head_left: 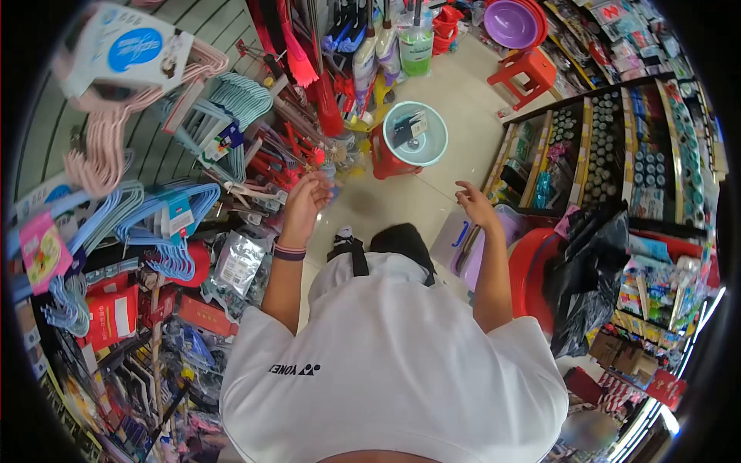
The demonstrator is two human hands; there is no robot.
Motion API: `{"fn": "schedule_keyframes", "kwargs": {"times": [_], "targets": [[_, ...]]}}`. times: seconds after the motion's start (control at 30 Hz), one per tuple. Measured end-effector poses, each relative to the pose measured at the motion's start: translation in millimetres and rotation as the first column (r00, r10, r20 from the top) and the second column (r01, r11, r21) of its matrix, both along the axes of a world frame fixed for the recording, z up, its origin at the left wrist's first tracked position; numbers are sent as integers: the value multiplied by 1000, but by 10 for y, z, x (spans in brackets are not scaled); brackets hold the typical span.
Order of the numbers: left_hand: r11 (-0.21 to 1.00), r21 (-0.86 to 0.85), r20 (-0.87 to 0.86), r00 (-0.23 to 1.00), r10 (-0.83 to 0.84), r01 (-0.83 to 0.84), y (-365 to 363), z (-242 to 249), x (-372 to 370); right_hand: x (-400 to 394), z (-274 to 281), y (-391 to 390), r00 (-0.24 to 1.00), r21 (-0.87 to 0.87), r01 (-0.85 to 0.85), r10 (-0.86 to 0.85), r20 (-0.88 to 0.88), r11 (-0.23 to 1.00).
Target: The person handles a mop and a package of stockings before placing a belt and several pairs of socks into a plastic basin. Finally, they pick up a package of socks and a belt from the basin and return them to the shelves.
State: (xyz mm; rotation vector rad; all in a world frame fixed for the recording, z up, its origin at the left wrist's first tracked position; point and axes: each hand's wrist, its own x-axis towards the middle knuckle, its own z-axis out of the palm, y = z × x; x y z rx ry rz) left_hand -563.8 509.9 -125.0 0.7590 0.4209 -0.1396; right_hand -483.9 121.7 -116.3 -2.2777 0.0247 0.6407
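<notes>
My left hand (309,194) is raised at the left, its fingers loosely curled and apart, with nothing seen in it; a dark band circles that wrist. It is nearest to the red packaged goods hanging at the left. On the other side, my right hand (475,204) is held out with fingers spread and holds nothing. Beyond both hands, a pale blue basin (438,145) rests on a red stool (384,160). Dark cards or packets (409,130) lie inside the basin. Neither hand touches it.
Hangers (245,96) in pink and blue hang at the left. A shelf unit of jars (601,147) stands at the right, with a black plastic bag (590,270) and a red tub (531,270) in front. Farther off are a red stool (531,71) and a purple basin (511,21).
</notes>
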Motion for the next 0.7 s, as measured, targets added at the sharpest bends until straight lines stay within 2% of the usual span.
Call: {"fn": "schedule_keyframes", "kwargs": {"times": [0.07, 0.23, 0.3, 0.33, 0.4, 0.47, 0.5, 0.53, 0.57, 0.6, 0.63, 0.67, 0.7], "targets": [[999, 20, -38, 999, 38, -37, -113, -93, 166, 340, -103, 13, 991, -144, -128, 132, 16, 981], [990, 2, -185, 973, 141, -143, -548, -222, 729, 1532, -978, -61, 961, -25, -272, 270, -61, 962], [974, 11, -225, 948, 224, -227, -771, -351, 986, 2039, -1433, 25, 973, 233, -109, 152, -175, 966], [963, 42, -256, 929, 266, -265, -913, -358, 1106, 2279, -1708, 60, 965, 251, -115, 168, -202, 961], [958, 13, -293, 915, 278, -287, -1158, -535, 1276, 2593, -2361, 89, 859, 195, -77, 164, -484, 978], [947, -19, -405, 868, 285, -320, -1459, -599, 1418, 2804, -3298, 46, 849, 183, -260, 315, -423, 948], [935, -34, -466, 833, 296, -352, -1597, -630, 1470, 2970, -3598, 107, 780, 120, -398, 405, -477, 909], [940, -7, -508, 811, 291, -342, -1719, -623, 1513, 3021, -4021, 126, 782, 91, -521, 517, -347, 849], [940, 21, -547, 783, 296, -340, -1830, -607, 1541, 3088, -4275, 174, 750, 94, -570, 564, -345, 816], [950, 60, -588, 759, 281, -305, -1921, -595, 1542, 3101, -4473, 252, 765, 89, -527, 517, -385, 845], [959, 97, -624, 734, 268, -268, -1995, -602, 1534, 3178, -4338, 437, 726, 41, -427, 370, -580, 903], [966, 128, -652, 715, 253, -225, -2064, -631, 1497, 3173, -4530, 521, 746, 1, -427, 354, -564, 904], [963, 151, -724, 639, 260, -221, -2129, -629, 1505, 3101, -4948, 553, 801, -28, -410, 345, -489, 912]]}}
